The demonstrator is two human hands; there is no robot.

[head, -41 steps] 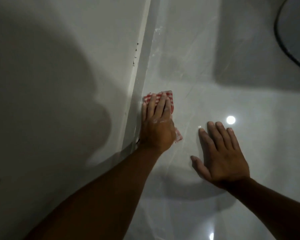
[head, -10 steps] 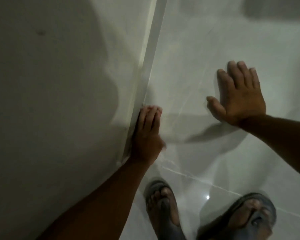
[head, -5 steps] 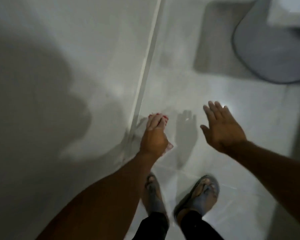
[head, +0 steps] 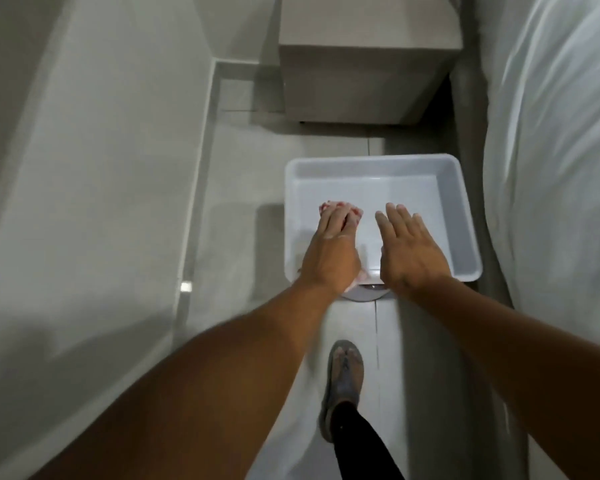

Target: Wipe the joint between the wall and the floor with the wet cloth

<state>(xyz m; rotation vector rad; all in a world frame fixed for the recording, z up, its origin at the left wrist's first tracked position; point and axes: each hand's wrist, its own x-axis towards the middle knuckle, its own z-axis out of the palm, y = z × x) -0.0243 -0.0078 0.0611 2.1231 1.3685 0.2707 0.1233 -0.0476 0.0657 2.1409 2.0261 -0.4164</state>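
Dim, flat indoor light; forearms smear with motion blur, wide-angle bending curves the wall [head: 84,168] edges, soft shadow beside the tub [head: 465,216].

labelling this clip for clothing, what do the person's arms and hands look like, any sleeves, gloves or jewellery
Both arms are bare up to the frame edge, with no sleeves in view. The left hand and the right hand wear no gloves, and no rings, watch or bracelets are visible. The picture is slightly blurred, so a very thin band could be missed.
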